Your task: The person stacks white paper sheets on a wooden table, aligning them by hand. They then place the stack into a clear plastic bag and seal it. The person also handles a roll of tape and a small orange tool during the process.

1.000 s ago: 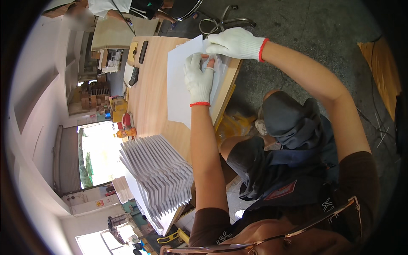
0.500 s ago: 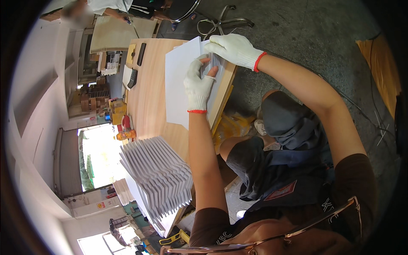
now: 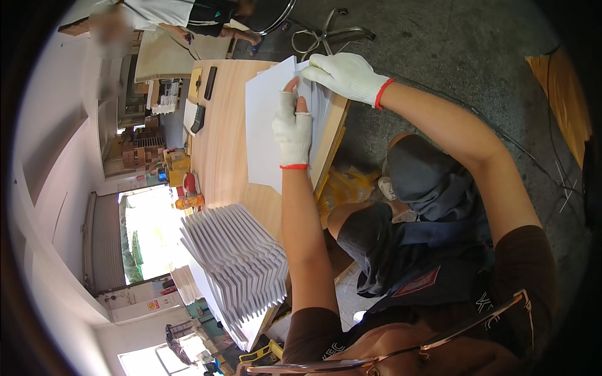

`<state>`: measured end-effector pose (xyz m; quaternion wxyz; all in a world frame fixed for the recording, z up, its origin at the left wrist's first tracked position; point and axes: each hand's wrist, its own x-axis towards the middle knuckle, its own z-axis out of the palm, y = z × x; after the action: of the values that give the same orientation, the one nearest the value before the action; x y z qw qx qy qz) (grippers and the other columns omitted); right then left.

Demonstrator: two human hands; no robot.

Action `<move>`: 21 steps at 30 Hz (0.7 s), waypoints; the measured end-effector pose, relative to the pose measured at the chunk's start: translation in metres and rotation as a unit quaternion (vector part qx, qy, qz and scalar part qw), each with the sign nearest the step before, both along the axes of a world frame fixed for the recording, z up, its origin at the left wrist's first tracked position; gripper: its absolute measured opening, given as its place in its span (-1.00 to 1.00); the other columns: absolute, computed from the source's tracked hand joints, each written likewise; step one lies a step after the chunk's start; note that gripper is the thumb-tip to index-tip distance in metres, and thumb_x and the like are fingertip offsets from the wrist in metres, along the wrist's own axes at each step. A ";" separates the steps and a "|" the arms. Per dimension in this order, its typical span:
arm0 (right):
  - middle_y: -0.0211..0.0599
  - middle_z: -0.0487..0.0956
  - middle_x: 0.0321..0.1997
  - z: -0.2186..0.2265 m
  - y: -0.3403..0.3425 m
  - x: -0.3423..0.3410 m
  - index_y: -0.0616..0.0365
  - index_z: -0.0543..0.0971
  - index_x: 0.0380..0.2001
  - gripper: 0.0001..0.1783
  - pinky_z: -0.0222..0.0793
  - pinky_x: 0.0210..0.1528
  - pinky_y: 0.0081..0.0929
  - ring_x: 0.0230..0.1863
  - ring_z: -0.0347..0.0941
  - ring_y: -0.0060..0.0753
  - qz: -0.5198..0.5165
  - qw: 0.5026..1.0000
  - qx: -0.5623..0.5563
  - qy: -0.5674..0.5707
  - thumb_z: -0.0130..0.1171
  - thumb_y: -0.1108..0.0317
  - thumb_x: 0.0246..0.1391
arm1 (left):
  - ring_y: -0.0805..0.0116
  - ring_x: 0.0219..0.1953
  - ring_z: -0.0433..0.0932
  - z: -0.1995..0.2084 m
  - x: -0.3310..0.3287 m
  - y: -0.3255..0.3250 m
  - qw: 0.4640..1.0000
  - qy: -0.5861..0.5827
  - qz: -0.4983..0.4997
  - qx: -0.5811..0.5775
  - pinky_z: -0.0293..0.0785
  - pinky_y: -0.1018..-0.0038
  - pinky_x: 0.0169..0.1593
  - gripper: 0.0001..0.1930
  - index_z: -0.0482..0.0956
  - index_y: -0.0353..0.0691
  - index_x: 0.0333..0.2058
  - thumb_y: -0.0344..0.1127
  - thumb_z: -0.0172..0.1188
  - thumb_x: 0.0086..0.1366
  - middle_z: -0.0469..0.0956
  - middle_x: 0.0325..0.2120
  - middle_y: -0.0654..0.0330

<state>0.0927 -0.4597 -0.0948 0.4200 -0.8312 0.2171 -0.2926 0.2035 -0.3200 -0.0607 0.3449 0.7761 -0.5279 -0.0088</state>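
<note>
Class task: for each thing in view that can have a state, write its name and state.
White sheets: flat on the table
Left hand: gloved, thumb tip bare
Right hand: gloved, at the sheets' edge
White stack: layered, bent
Rolling shutter: partly raised

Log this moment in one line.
left hand: gloved, over white sheets | right hand: gloved, at their far end | stack: left of left forearm

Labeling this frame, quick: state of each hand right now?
Left hand: open over the white sheets, thumb and forefinger apart.
Right hand: at the sheets' far edge; grip cannot be told.
</note>
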 end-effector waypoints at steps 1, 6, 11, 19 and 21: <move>-0.14 0.60 -0.32 0.000 0.000 0.001 -0.01 0.56 -0.25 -0.58 0.40 -0.19 -0.15 -0.23 0.53 -0.06 0.000 1.000 -0.005 -0.003 -0.18 -0.03 0.22 | 0.27 -0.21 0.62 0.002 -0.001 0.001 0.998 -0.062 0.011 0.021 0.47 0.43 -0.11 -0.72 0.56 -0.08 -0.03 -0.37 0.10 0.29 0.63 -0.21 0.10; -0.13 0.59 -0.33 -0.002 0.000 0.001 0.01 0.56 -0.26 -0.58 0.40 -0.19 -0.14 -0.24 0.53 -0.04 -0.002 1.000 -0.013 -0.012 -0.19 -0.02 0.22 | 0.35 -0.39 0.53 -0.004 0.006 0.003 0.997 -0.018 0.015 0.075 0.45 0.45 -0.24 -0.73 0.61 -0.07 -0.10 -0.32 0.26 0.19 0.58 -0.39 0.18; -0.12 0.59 -0.32 -0.006 -0.001 0.001 0.00 0.56 -0.26 -0.58 0.40 -0.19 -0.12 -0.24 0.53 -0.03 -0.006 1.000 -0.017 -0.020 -0.19 -0.02 0.22 | 0.48 -0.48 0.44 -0.004 0.005 0.001 0.994 0.074 0.031 0.079 0.41 0.51 -0.35 -0.67 0.62 -0.08 -0.11 -0.34 0.36 0.10 0.46 -0.52 0.26; -0.13 0.59 -0.33 0.001 0.002 -0.003 -0.02 0.56 -0.27 -0.59 0.40 -0.20 -0.13 -0.25 0.53 -0.03 0.000 1.000 -0.001 -0.013 -0.19 -0.02 0.23 | 0.48 -0.49 0.45 0.000 0.002 0.003 0.995 0.042 0.033 0.082 0.42 0.51 -0.34 -0.73 0.61 -0.07 -0.07 -0.33 0.23 0.23 0.50 -0.50 0.23; -0.13 0.59 -0.35 0.002 0.003 -0.003 -0.01 0.56 -0.29 -0.59 0.39 -0.21 -0.14 -0.25 0.53 -0.03 -0.004 1.000 0.000 -0.009 -0.19 -0.02 0.22 | 0.43 -0.47 0.48 0.000 -0.002 0.002 0.999 0.006 0.032 0.036 0.43 0.49 -0.31 -0.74 0.61 -0.08 -0.06 -0.32 0.15 0.28 0.55 -0.45 0.20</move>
<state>0.0893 -0.4571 -0.0927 0.4210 -0.8274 0.2169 -0.3017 0.2014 -0.3184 -0.0605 0.3204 0.8044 -0.4998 -0.0216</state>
